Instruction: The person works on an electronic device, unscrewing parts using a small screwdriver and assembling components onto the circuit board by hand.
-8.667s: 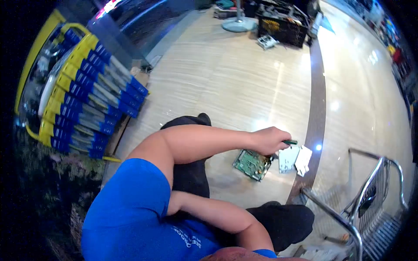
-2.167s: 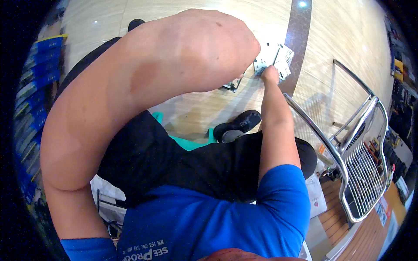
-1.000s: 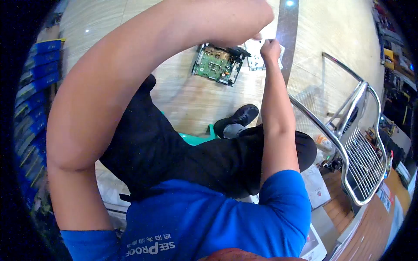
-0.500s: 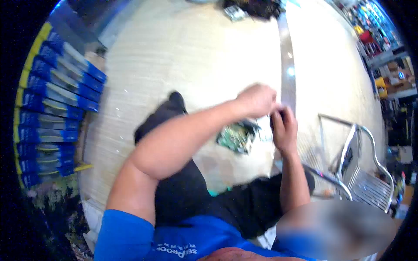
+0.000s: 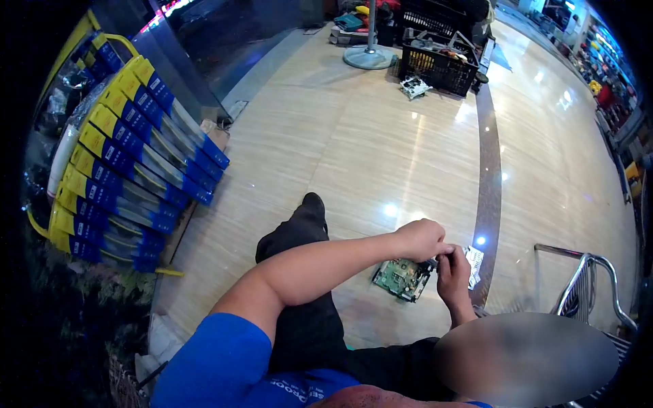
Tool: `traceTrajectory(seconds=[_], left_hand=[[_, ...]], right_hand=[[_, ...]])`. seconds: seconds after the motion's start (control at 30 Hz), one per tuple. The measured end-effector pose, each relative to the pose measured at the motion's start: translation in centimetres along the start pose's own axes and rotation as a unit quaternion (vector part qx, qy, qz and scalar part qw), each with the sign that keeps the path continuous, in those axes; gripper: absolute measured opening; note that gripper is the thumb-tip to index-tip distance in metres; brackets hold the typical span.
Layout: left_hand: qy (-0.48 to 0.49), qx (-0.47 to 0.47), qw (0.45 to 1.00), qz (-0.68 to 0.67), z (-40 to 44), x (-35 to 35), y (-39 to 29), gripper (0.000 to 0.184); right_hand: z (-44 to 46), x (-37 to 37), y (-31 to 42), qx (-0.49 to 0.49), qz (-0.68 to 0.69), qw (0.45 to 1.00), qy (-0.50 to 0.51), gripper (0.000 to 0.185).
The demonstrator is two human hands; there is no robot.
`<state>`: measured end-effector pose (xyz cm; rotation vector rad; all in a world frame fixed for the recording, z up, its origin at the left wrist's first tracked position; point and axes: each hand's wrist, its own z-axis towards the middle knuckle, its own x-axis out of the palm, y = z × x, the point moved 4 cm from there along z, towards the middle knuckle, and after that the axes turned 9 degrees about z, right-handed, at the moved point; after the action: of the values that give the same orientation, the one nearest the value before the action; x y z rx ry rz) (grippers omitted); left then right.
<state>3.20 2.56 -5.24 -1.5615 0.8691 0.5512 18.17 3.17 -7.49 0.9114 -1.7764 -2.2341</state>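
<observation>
My left hand (image 5: 420,240) and my right hand (image 5: 454,277) meet at the fingertips above the floor. Both are closed in a pinch, and whatever lies between the fingers is too small to make out. Just below my left hand, a green circuit board (image 5: 394,277) in a dark and metal frame lies on the floor. Beside my right hand, towards the dark floor stripe, lies a white flat piece (image 5: 475,260), partly hidden by the hand.
A metal-framed chair (image 5: 585,292) stands at the right. Blue and yellow packages (image 5: 129,163) hang on a rack at the left. Farther off are a black crate (image 5: 439,64) of parts, a metal piece (image 5: 414,87) and a round stand base (image 5: 369,58). A blurred oval covers the lower right.
My hands have come together at the fingertips, apart from the white pieces where my right hand was. The view has tilted up, bringing the crate and package rack into sight.
</observation>
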Motion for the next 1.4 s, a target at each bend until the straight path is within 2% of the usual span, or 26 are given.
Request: traceTrajectory(seconds=[0.17,0.3,0.33,0.4,0.6,0.67,0.73,0.8,0.93,1.2,1.4], left_hand=[[0.037,0.047,0.998,0.002,-0.1,2.1,-0.2,0.039],[0.089,0.054,0.995,-0.003,-0.5,3.5,-0.6,0.037],[0.092,0.066,0.994,0.002,-0.6,3.7,-0.8,0.037],[0.096,0.070,0.993,0.014,-0.9,4.0,-1.1,0.038],[0.118,0.065,0.991,-0.004,-0.6,4.9,-1.4,0.035],[0.154,0.001,0.980,-0.127,-0.4,5.2,-1.3,0.033],[0.158,0.001,0.975,-0.157,-0.1,5.9,-1.2,0.029],[0.174,-0.040,0.951,-0.252,-0.1,6.1,-1.1,0.025],[0.206,-0.053,0.929,-0.303,-0.6,5.6,-1.8,0.021],[0.163,-0.067,0.910,-0.375,-0.3,6.4,-2.2,0.024],[0.120,-0.084,0.911,-0.386,-0.2,6.0,-1.4,0.028]], right_hand=[[-1.8,-0.7,-0.8,-0.017,-0.034,0.999,0.033,0.009],[-3.3,-0.9,-1.7,-0.006,0.003,0.999,0.046,0.012],[-3.4,-0.7,-1.9,-0.071,-0.009,0.997,0.027,0.006],[-3.9,-1.4,-1.2,-0.072,-0.011,0.997,0.040,0.006],[-4.5,-2.1,-2.2,-0.001,-0.003,0.999,0.049,0.012],[-4.4,-2.3,-2.7,0.015,-0.004,0.999,0.041,0.013],[-4.3,-2.8,-2.7,0.013,0.012,1.000,0.024,0.014],[-4.2,-3.2,-2.3,0.019,0.009,1.000,0.016,0.017],[-4.4,-4.0,-1.3,-0.008,0.007,1.000,-0.007,0.021],[-4.4,-3.7,-2.3,-0.037,0.034,0.998,-0.038,0.017],[-3.5,-3.3,-2.8,-0.065,0.040,0.997,-0.028,0.026]])
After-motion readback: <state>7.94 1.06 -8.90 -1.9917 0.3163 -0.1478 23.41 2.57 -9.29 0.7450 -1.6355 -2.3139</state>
